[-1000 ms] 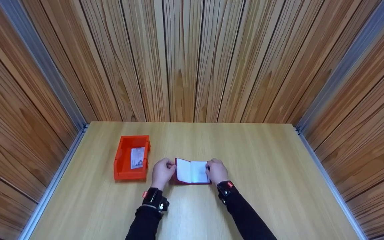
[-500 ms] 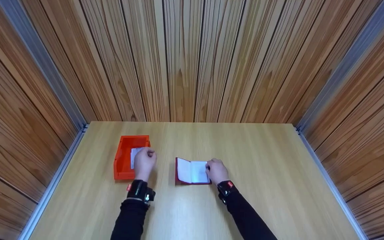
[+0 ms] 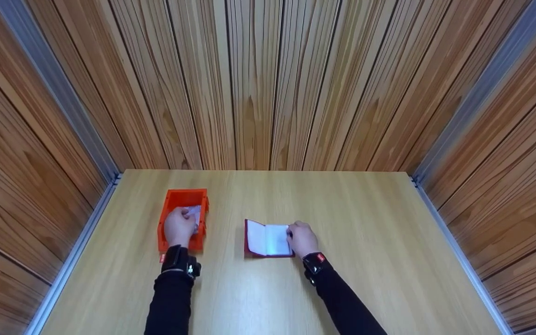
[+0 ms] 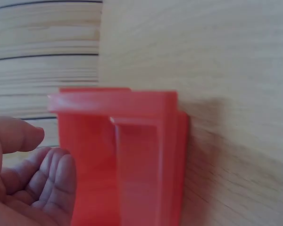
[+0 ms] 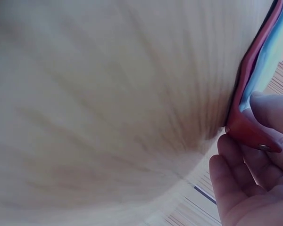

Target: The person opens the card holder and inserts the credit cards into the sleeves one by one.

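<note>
A small red card holder [image 3: 257, 239] lies spread on the table like a booklet, pale leaves up. My right hand [image 3: 303, 238] pinches its right side; the right wrist view shows thumb and fingers on either side of a red flap [image 5: 251, 133] with a metal snap. My left hand [image 3: 179, 227] is over the orange-red bin [image 3: 164, 242], its fingers bent loosely and apart from the thumb, with nothing between them in the left wrist view. Pale printed cards [image 3: 195, 213] lie inside the bin, partly covered by that hand.
Both things stand on a light wooden table [image 3: 342, 209], the bin left of the card holder. Wooden plank walls [image 3: 258, 83] rise at the back and sides, with metal rails [image 3: 463, 260] along the table's side edges.
My left hand has let go of the card holder's left side and moved left to a place over the bin. My right hand has stayed on the card holder.
</note>
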A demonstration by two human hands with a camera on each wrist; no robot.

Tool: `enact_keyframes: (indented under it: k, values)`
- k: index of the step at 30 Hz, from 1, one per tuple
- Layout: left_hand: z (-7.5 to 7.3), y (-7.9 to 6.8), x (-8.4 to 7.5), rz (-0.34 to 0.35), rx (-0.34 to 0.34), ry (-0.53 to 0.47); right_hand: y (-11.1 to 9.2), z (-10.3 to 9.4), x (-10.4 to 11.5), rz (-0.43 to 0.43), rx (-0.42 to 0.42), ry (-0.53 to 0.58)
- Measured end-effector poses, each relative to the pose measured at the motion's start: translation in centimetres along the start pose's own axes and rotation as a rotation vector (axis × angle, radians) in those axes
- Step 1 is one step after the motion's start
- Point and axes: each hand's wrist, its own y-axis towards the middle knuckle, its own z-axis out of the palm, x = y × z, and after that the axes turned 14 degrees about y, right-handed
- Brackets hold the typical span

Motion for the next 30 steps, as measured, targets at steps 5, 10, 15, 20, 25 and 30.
enact_keyframes:
  k: [5,10,15,20,25,30]
  values:
    - [0.4,0.5,0.7,-0.006,0.029,0.057,0.0,0.2,-0.2,-0.002,-0.005,0.003]
    - [0.7,0.9,1.1,-0.028,0.079,0.073,0.0,0.3,-0.3,-0.003,-0.003,0.011]
    - [1.1,1.0,1.5,-0.065,0.118,0.093,-0.1,0.3,-0.3,-0.017,-0.015,0.007]
    - [1.0,1.0,1.3,-0.113,0.174,0.085,-0.1,0.2,-0.3,-0.023,-0.012,0.001]
    - [1.1,1.1,1.4,-0.127,0.218,0.090,-0.1,0.3,-0.3,-0.008,0.007,0.006]
    - [1.4,1.2,1.7,-0.046,0.185,0.136,0.0,0.3,-0.3,0.000,0.010,0.009]
